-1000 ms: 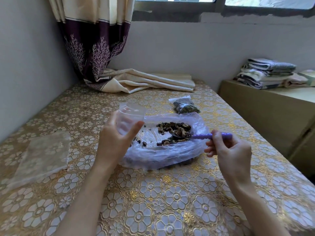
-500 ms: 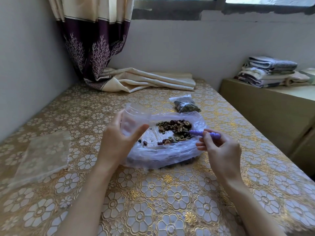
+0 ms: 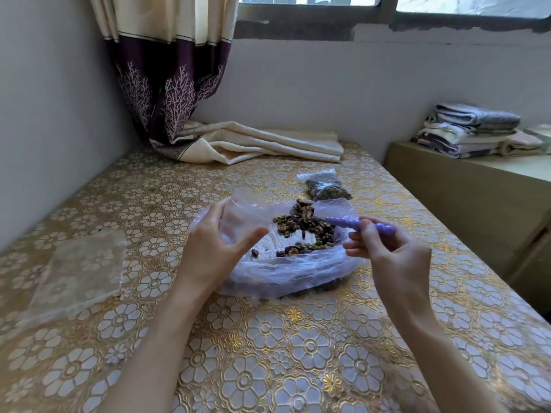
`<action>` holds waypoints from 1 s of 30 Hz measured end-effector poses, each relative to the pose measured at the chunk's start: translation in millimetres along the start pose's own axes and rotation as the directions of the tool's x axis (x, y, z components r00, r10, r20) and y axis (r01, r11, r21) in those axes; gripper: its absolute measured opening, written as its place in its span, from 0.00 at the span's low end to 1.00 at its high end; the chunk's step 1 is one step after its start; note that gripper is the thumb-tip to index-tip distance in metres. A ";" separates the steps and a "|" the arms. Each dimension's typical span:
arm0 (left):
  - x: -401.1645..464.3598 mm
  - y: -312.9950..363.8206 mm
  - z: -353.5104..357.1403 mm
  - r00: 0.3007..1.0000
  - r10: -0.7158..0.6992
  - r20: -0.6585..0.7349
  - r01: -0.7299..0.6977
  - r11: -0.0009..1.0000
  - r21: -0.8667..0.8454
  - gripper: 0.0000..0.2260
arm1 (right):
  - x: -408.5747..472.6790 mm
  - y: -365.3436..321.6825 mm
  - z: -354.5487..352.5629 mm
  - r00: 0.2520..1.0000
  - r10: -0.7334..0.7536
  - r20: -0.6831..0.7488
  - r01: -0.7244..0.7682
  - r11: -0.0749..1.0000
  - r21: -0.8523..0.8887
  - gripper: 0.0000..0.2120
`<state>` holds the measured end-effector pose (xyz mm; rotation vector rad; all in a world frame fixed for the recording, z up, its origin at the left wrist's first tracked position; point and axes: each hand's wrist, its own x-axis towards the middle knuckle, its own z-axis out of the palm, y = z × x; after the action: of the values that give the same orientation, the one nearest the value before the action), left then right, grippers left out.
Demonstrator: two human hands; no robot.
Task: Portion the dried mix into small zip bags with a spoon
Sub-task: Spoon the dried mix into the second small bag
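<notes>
Head view: the spoon [image 3: 357, 226] is pinched at its purple handle by the right hand [image 3: 390, 254], its long axis near level, bowl end pointing left into the mix [image 3: 307, 229] in the big bag [image 3: 286, 272]. A small zip bag [image 3: 241, 210] is gripped by the left hand [image 3: 217, 245]. No writing can be read. Since the earlier frame, a heap of mix has been raised.

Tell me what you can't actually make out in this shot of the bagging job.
All in the head view:
- Spoon: its bowl is buried in the dried mix; the handle's middle is covered by the right hand.
- Small zip bag: lower part hidden behind the left hand; contents unclear.
- Filled bag behind: contents too small to identify.
</notes>
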<state>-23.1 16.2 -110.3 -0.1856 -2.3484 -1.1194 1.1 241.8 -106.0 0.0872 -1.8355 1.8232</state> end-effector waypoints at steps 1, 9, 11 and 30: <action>0.4 0.1 0.2 1.000 0.001 0.000 -0.001 1.000 0.001 0.42 | 0.5 -4.3 0.6 1.000 -0.011 0.004 0.011 1.000 0.017 0.03; -0.4 -2.8 2.0 1.000 -0.018 0.020 0.019 1.000 -0.008 0.44 | -3.9 -40.3 13.9 0.990 -0.099 0.105 0.082 0.985 0.155 0.05; 0.1 -3.3 1.7 0.999 -0.033 0.021 0.034 0.999 -0.024 0.44 | -6.9 -43.8 17.4 0.983 -0.108 0.148 0.081 0.981 0.176 0.03; -0.7 -5.4 0.4 0.997 -0.062 -0.039 0.058 0.995 -0.087 0.43 | 0.5 -35.6 14.8 0.990 -0.074 0.122 0.046 0.974 0.221 0.05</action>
<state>-24.5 13.1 -114.6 -0.1215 -2.2849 -1.2418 10.5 225.2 -72.5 0.3454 -1.6910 2.0108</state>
